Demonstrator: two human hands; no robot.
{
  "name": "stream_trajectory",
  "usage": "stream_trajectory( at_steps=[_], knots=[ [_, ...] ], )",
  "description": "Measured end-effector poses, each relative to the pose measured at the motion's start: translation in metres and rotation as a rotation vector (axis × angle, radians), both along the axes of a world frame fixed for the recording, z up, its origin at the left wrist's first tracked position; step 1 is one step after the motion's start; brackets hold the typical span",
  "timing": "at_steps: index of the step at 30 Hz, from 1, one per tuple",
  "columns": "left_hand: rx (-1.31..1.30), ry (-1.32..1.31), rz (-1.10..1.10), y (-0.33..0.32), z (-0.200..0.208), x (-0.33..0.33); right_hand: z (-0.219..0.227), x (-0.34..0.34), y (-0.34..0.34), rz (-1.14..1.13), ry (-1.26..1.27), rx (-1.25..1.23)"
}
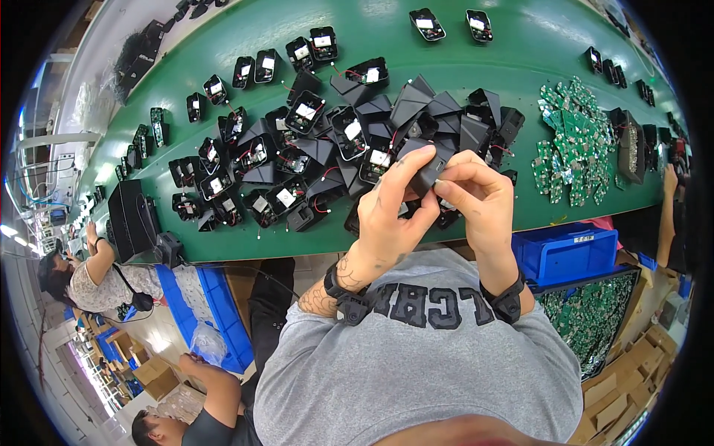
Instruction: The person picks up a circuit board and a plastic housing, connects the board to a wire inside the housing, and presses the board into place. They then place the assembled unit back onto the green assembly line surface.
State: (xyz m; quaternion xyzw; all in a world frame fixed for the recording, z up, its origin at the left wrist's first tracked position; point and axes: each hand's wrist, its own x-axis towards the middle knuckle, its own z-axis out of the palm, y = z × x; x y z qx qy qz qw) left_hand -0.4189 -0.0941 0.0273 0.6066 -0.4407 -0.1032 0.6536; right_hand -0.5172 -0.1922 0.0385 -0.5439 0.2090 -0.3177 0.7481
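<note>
Left hand (390, 215): grip closed around a black plastic housing (424, 178), held above the green desk (513, 70) by the housing pile (305, 111). Right hand (485, 197): fingers at the housing's slotted end; can't tell that grip's state. Loose circuit boards (576, 141) heaped further right.

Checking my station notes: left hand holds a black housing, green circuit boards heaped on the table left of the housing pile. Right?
Wrong side: the head view shows the green circuit boards heaped on the table right of the housing pile. The left hand does hold a black housing.
</note>
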Motion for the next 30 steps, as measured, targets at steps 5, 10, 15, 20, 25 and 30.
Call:
stream_trajectory(
  at_steps=[5,10,15,20,25,30],
  knots=[
    [0.050,-0.231,0.041,0.002,0.003,0.001,0.003,-0.008,-0.011,0.113,0.065,0.053],
    [0.032,-0.238,0.003,0.001,0.003,0.003,0.018,-0.012,-0.017,0.148,0.134,-0.050],
    [0.040,-0.194,-0.005,0.002,0.005,0.000,0.018,-0.015,-0.018,0.133,0.171,-0.132],
    [0.045,-0.097,-0.037,0.000,0.003,-0.002,0.016,-0.014,-0.017,0.112,0.118,-0.140],
    [0.044,-0.065,-0.040,0.001,0.003,-0.003,0.013,-0.015,-0.018,0.120,0.102,-0.143],
    [0.047,-0.079,-0.039,0.002,0.005,-0.004,0.011,-0.016,-0.018,0.128,0.091,-0.113]
  ],
)
